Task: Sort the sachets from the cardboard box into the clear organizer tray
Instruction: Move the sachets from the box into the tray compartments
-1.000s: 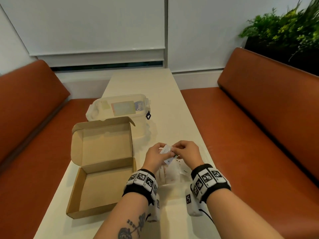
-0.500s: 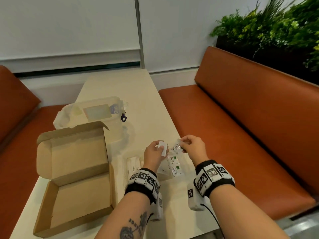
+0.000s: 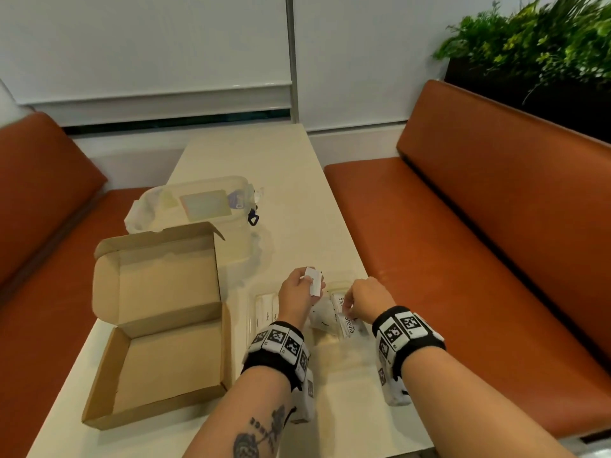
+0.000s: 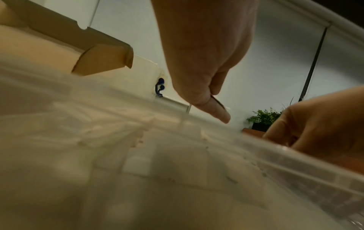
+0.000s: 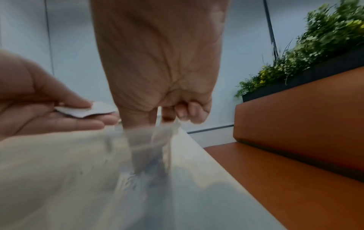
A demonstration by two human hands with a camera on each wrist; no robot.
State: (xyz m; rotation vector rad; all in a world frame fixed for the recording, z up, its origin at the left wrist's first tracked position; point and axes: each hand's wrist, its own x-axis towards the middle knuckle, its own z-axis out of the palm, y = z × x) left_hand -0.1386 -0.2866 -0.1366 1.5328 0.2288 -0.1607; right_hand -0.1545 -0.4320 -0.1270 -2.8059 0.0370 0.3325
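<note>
The cardboard box (image 3: 158, 328) lies open at the left of the table, and its inside shows no sachets. To its right stands the clear organizer tray (image 3: 253, 320), with white Sugar sachets (image 3: 266, 312) in the left compartment and Stevia sachets (image 3: 347, 320) in the right. My left hand (image 3: 305, 285) hovers above the tray's middle and pinches a white sachet (image 3: 314, 281) between thumb and fingers; that sachet (image 5: 86, 110) also shows in the right wrist view. My right hand (image 3: 350, 305) is curled, its fingers (image 5: 183, 112) pinching the top of a Stevia sachet in the right compartment.
A clear lidded plastic container (image 3: 198, 206) with a blue clip (image 3: 253, 219) sits behind the box. Orange benches (image 3: 463, 259) run along both sides of the narrow table (image 3: 297, 180). A green plant (image 3: 535, 44) stands behind the right bench.
The hands have moved apart. My right hand came down with a Stevia sachet to the tray's right compartment. My left hand kept its white sachet above the tray.
</note>
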